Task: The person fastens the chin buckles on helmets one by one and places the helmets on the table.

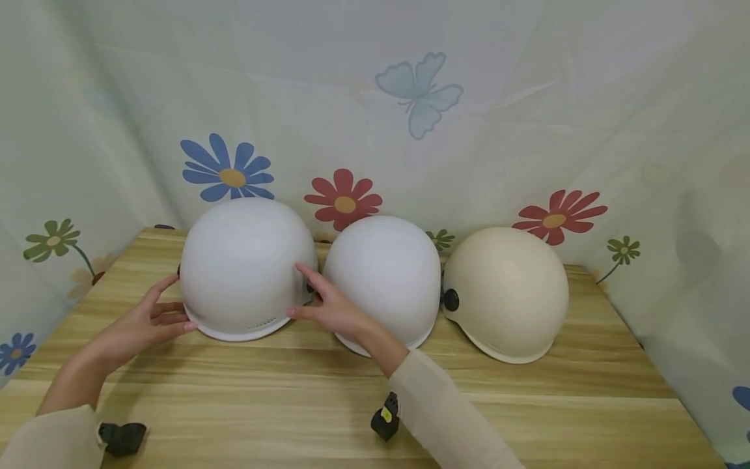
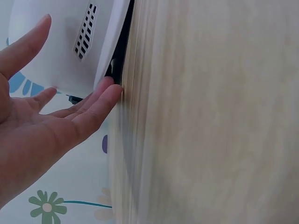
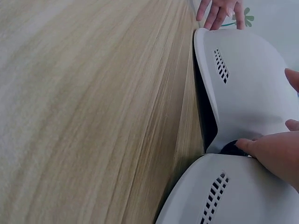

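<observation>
Three helmets stand in a row on the wooden table: a white helmet (image 1: 246, 260) at the left, another white helmet (image 1: 387, 273) in the middle, and a beige helmet (image 1: 512, 293) at the right. My left hand (image 1: 131, 329) is at the left side of the left helmet, fingers spread; in the left wrist view its lower fingertips (image 2: 110, 93) reach the helmet's rim. On that helmet's other side, my right hand (image 1: 340, 312) has its fingers apart, in front of the middle helmet. In the right wrist view a fingertip (image 3: 245, 144) lies by the left helmet's dark round side fitting.
A wood-grain table (image 1: 263, 397) extends in front of the helmets. Behind it hangs a pale curtain (image 1: 328, 98) printed with flowers and a butterfly. The left and middle helmets stand very close together. Each wrist bears a small black device (image 1: 385, 417).
</observation>
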A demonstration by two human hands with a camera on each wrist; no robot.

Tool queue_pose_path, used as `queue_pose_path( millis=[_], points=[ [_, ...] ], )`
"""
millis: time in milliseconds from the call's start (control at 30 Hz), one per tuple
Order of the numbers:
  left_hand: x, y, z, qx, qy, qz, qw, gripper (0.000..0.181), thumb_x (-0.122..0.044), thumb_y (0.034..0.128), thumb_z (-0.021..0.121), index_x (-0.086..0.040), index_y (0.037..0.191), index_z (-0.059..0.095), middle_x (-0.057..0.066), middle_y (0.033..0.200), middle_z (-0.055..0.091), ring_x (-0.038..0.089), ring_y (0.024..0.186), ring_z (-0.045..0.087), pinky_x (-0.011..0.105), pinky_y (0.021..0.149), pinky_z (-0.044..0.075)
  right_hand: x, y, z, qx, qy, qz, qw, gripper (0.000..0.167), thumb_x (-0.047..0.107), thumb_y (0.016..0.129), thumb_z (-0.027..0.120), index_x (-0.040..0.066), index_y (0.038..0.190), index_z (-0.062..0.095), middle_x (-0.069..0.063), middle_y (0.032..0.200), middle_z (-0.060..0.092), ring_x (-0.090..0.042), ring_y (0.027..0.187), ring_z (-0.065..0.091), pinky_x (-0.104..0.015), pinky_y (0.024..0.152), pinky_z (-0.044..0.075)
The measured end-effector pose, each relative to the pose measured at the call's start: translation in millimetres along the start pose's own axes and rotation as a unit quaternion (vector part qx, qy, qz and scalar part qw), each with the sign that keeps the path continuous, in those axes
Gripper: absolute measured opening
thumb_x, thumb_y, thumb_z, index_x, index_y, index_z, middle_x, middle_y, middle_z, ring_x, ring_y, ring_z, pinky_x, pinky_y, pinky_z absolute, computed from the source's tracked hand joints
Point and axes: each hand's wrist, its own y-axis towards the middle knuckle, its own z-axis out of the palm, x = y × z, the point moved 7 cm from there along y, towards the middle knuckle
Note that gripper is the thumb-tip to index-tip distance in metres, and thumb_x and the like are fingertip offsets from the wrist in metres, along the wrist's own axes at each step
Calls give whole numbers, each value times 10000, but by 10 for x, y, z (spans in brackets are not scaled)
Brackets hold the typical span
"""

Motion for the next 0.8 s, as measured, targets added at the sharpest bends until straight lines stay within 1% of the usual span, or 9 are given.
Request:
queue_pose_path(
  millis=[167,233,300,367,400,533,633,733,800],
  points=[
    [28,-14,-17,-129,-103,2,9999,933,-159,892,603,-172,1449,-145,382,1310,223,488,1171,338,304,777,447,10,-8,2,4,-22,60,10000,762,82,832,669,240,1447,249,28,1493,170,-148,1353,157,-404,1071,210],
    [38,-26,-30,-238,-159,-23,9996,953,-148,871,632,-196,1458,-118,377,1300,226,377,1127,447,239,746,449,10,-16,6,3,-89,106,9999,769,99,828,677,257,1446,249,33,1492,172,-143,1349,170,-397,1065,229],
    [34,-41,-44,-351,-250,-18,9991,972,-127,851,654,-231,1464,-93,373,1293,225,219,1053,533,192,725,448,8,-24,10,1,-144,142,9998,779,110,822,686,275,1445,248,33,1490,178,-141,1345,185,-394,1056,253],
    [10,-67,-67,-471,-317,17,9984,985,-103,834,671,-273,1466,-65,363,1283,229,76,955,561,166,709,449,14,-27,16,6,-120,118,9999,781,102,821,686,278,1443,249,33,1488,182,-150,1347,187,-395,1053,259],
    [-8,-80,-76,-505,-329,31,9982,982,-101,834,671,-293,1465,-56,360,1281,227,33,919,560,168,703,450,17,-28,18,6,-86,93,9999,780,92,821,683,275,1443,249,30,1488,182,-159,1350,184,-396,1054,255],
    [-105,-136,-116,-702,-271,101,9971,958,-118,842,665,-320,1463,-35,343,1294,198,6,884,545,195,695,466,28,-39,18,-15,118,15,9999,776,40,826,664,251,1446,246,30,1490,168,-203,1359,175,-407,1064,229],
    [-184,-176,-135,-972,-301,278,9944,923,-91,848,653,-299,1469,4,293,1278,210,-6,857,552,206,683,485,34,-48,17,-40,260,-19,9997,785,30,829,656,244,1451,227,33,1493,153,-216,1355,186,-418,1067,220],
    [-263,-208,-145,-1275,-751,594,9872,860,-13,837,642,-277,1466,118,167,1214,274,-5,825,575,195,661,500,41,-56,11,-66,473,-29,9989,801,29,830,653,239,1457,200,8,1495,154,-214,1347,206,-424,1074,197],
    [-319,-233,-145,-1406,-1312,883,9774,804,50,829,623,-245,1450,207,84,1160,317,12,817,589,182,661,504,43,-62,5,-93,699,-38,9975,807,17,832,644,227,1460,183,-21,1495,161,-219,1344,215,-428,1077,184]
  ],
)
